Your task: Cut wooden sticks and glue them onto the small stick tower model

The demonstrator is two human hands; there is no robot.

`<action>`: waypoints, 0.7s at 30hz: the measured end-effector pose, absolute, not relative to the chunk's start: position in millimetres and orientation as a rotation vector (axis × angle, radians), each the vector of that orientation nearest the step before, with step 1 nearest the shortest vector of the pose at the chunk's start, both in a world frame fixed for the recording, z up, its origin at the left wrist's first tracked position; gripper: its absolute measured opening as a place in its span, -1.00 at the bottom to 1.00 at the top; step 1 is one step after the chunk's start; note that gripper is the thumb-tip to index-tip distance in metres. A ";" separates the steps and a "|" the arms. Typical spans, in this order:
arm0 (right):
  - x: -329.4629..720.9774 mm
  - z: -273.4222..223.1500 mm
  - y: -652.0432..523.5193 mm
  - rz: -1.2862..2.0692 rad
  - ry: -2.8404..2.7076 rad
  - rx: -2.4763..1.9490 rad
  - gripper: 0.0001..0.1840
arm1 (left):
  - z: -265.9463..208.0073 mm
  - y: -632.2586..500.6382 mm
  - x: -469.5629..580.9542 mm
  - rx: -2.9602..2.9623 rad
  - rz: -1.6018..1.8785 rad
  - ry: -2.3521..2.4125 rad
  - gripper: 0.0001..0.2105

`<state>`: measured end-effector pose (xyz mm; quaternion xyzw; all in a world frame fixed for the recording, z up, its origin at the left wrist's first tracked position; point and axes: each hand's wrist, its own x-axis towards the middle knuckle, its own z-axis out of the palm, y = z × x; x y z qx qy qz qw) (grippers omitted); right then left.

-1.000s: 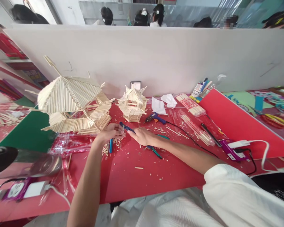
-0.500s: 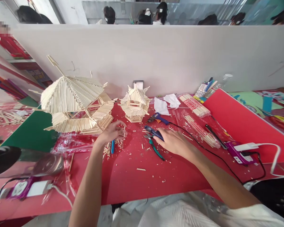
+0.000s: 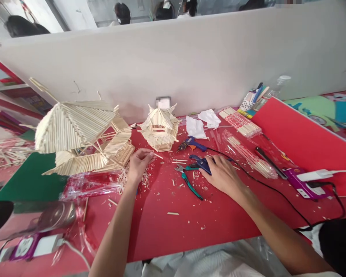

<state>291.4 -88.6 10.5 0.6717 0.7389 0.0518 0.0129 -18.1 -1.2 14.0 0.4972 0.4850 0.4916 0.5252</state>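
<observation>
My left hand (image 3: 140,164) pinches a short wooden stick (image 3: 158,155) between thumb and fingertips, its free end pointing right. The hand hovers over a scatter of stick offcuts (image 3: 145,179), in front of the small stick pavilion (image 3: 160,130). My right hand (image 3: 221,173) is closed over a dark blue pliers-like tool (image 3: 203,164); the palm hides part of it. Just left of that tool lie green-handled pliers (image 3: 191,186), jaws apart. Behind my right hand rests a blue glue gun (image 3: 192,144). The large stick pavilion (image 3: 75,127) stands to the left.
Packs of sticks (image 3: 240,122) and white tissues (image 3: 196,127) lie at the back right. The glue gun's black cord (image 3: 265,187) runs to a purple power strip (image 3: 305,184). A red board (image 3: 311,146) leans at right. A clear bottle (image 3: 46,217) lies left.
My left hand has lifted and turned the stick from upright to nearly level. My right hand has shifted the blue tool rightward, away from the green pliers. The camera view has tilted.
</observation>
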 end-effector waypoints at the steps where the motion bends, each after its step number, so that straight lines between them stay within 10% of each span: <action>1: 292.3 10.2 -88.4 0.157 2.311 2.087 -0.39 | 13.5 -1.6 -15.2 1.184 1.194 1.173 -0.61; 21: 224.4 76.6 -35.6 -0.343 2.590 1.463 -0.33 | -19.5 23.5 22.8 1.202 1.470 1.483 -0.72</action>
